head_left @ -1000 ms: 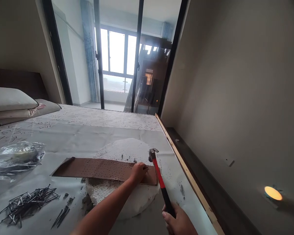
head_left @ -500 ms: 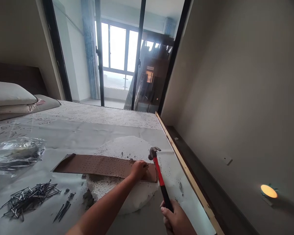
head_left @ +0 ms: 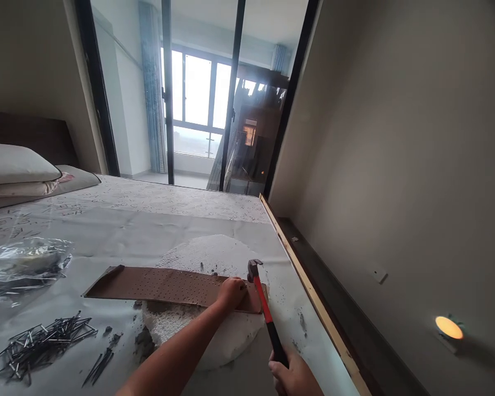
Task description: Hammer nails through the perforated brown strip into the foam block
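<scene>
Our right hand (head_left: 295,377) is closed around the black grip of the red-handled steel hammer (head_left: 264,308), whose head is just beside our left hand (head_left: 231,291). That hand rests on the right end of the long brown perforated strip (head_left: 165,285), fingers pinched together; what they pinch is too small to tell. This strip lies across the round white foam block (head_left: 214,256). Loose dark nails (head_left: 41,346) lie well apart, at the left.

Matt brown perforated strip (head_left: 169,286) under the left hand (head_left: 231,291), rough white foam block (head_left: 214,330) beneath it, dull metal hammer head (head_left: 253,269) on glossy red handle in the right hand (head_left: 292,377), dark metal nails (head_left: 41,346) well left, crinkled glossy plastic bag (head_left: 25,264) beyond.
</scene>
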A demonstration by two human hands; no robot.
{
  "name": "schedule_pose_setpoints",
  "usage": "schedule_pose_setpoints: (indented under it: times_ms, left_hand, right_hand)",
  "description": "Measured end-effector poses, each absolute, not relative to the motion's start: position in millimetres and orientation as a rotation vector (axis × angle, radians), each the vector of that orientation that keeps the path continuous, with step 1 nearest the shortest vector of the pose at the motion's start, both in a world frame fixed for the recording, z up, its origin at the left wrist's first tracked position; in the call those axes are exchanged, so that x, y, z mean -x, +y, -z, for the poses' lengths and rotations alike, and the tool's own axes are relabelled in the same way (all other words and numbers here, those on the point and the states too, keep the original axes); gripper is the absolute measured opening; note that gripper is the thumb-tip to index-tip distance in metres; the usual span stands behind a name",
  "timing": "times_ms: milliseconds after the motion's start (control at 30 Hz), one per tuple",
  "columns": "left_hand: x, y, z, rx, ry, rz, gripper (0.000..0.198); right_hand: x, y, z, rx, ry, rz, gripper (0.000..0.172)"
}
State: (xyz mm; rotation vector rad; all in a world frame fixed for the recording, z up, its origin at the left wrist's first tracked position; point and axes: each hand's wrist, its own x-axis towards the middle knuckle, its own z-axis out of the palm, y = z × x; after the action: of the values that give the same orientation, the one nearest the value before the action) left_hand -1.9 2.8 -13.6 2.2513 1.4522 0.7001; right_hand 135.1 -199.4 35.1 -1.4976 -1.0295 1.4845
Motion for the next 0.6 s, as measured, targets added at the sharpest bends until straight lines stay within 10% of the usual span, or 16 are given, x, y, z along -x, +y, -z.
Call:
schedule_pose_setpoints:
  times_ms: [600]
  left_hand:
    - [172.1,-80.8,-58.5,-1.655,1.774,-1.394,0.041]
  right_hand:
    - [-131.6,-209.6,-28.4,1.504,-0.992,-1.509,0.030]
